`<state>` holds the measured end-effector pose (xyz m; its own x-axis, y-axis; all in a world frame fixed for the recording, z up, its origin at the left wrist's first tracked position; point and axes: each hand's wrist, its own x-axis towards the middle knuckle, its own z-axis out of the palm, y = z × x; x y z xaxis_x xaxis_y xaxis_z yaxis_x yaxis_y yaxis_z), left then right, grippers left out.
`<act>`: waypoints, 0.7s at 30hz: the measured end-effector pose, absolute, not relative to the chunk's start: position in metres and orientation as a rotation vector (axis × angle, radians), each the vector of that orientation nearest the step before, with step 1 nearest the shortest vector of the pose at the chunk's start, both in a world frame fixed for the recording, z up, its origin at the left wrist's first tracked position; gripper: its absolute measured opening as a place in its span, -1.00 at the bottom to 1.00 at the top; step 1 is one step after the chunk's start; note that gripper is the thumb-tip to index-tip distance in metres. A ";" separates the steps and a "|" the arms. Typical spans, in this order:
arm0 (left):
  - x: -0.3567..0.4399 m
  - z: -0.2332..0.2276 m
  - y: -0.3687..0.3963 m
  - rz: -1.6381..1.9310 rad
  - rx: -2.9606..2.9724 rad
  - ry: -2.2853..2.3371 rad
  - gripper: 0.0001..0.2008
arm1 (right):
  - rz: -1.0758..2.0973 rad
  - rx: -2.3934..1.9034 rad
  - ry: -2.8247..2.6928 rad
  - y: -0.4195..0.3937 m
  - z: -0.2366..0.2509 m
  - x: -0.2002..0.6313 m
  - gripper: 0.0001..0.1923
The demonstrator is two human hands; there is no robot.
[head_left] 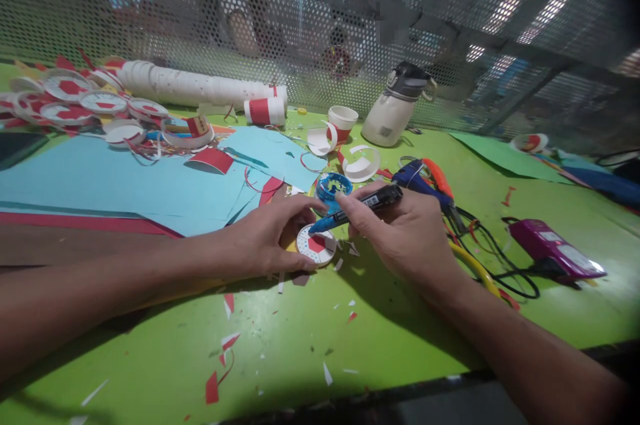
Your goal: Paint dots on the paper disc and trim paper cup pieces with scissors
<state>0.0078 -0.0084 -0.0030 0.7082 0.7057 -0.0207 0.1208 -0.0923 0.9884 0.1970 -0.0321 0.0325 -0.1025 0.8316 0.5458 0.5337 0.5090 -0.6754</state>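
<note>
White-and-red paper disc (316,246) lay pinched under the left hand (270,238); the right hand (400,228) gripped a black marker (357,207), its white label too blurred to read.

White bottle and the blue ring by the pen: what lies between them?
Head view: two cut white paper-cup pieces and a small red-and-white cup lie on the green table between the white bottle and blue ring.

R hand (400,228) holds marker (357,207), tip on red-white disc (317,245) pinned by L hand (270,235) on green table (350,338).
</note>
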 end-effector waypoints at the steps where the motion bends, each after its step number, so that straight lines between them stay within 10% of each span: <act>1: 0.007 -0.004 -0.008 0.566 1.622 0.693 -0.51 | 0.381 -1.172 -1.765 -0.032 0.033 0.198 -0.75; 21: 0.006 -0.008 -0.007 0.558 1.644 0.737 -0.42 | 0.420 -1.203 -1.748 -0.030 0.031 0.197 -0.76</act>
<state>0.0063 -0.0073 -0.0078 0.6854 0.7274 -0.0337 0.1647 -0.1098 0.9802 0.1966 -0.0303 0.0307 -0.0766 0.8616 0.5018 0.5395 0.4590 -0.7058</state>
